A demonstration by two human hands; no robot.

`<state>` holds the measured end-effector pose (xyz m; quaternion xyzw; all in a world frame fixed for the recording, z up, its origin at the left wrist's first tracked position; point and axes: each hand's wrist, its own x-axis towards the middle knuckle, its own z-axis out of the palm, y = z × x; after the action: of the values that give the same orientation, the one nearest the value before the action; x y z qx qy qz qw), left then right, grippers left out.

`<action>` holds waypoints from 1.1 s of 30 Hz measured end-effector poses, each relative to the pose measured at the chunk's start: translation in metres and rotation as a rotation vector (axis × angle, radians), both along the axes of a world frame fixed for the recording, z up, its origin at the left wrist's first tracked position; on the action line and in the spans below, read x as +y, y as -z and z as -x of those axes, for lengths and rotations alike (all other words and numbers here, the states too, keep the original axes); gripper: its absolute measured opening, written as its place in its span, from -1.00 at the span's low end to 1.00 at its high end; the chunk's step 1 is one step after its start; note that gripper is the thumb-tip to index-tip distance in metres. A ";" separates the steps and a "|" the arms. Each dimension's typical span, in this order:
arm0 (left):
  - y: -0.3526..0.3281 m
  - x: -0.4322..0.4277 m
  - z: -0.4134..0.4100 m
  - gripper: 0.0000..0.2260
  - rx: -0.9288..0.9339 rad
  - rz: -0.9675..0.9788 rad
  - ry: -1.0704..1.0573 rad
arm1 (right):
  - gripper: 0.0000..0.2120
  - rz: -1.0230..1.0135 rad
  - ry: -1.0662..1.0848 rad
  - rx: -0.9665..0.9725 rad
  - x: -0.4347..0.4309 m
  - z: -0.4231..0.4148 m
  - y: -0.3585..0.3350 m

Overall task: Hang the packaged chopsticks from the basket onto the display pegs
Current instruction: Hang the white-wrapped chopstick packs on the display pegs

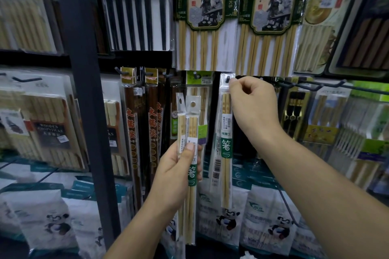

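Hanging step: right hand (pixel 252 109) pinches clear-sleeved bamboo chopstick pack (pixel 226 153) at black metal peg (pixel 228 79); left hand (pixel 179 174), below-left of peg, grips two matching packs (pixel 190 124), probably next to be passed across.

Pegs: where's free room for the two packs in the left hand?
Dark gap behind the right hand, between the pack it pinches and the black-chopstick packs; long hooks there show bare shafts. Left of it, brown packs crowd edge to edge.

Even, fairly bright indoor light, with soft glare on the clear wrappers of the green hot-pot chopstick packs (pixel 205 6). Left and right of them the picture blurs and bends; the middle stays sharp.
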<state>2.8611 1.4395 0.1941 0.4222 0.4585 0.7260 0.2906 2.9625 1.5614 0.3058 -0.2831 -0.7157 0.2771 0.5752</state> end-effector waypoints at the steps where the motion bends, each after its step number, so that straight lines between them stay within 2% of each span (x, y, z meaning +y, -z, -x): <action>1: 0.000 0.000 0.000 -0.77 0.001 0.000 0.003 | -0.59 -0.002 0.004 -0.007 0.001 -0.001 0.002; 9: -0.001 0.001 -0.001 -0.73 0.042 -0.002 0.007 | -0.76 -0.022 0.055 0.028 -0.004 -0.010 0.018; 14: -0.006 0.004 -0.006 -0.73 0.056 -0.018 0.066 | -0.77 -0.044 -0.190 -0.044 -0.024 -0.010 0.028; 17: -0.006 0.005 -0.008 -0.72 0.053 -0.033 0.087 | -0.77 -0.046 -0.248 -0.060 -0.028 -0.008 0.028; 22: -0.004 0.007 -0.008 -0.70 0.133 -0.044 0.000 | -0.75 -0.036 -0.185 0.009 -0.020 -0.010 0.014; 26: 0.000 0.008 -0.001 -0.70 0.143 0.030 -0.077 | -0.68 -0.012 -0.119 0.041 -0.008 -0.010 0.001; 33: -0.001 0.006 -0.002 -0.67 0.021 0.011 0.025 | -0.64 -0.002 -0.045 0.028 0.001 -0.006 0.000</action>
<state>2.8629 1.4458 0.1947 0.4339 0.4605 0.7152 0.2971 2.9689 1.5626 0.3056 -0.2625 -0.7140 0.2931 0.5791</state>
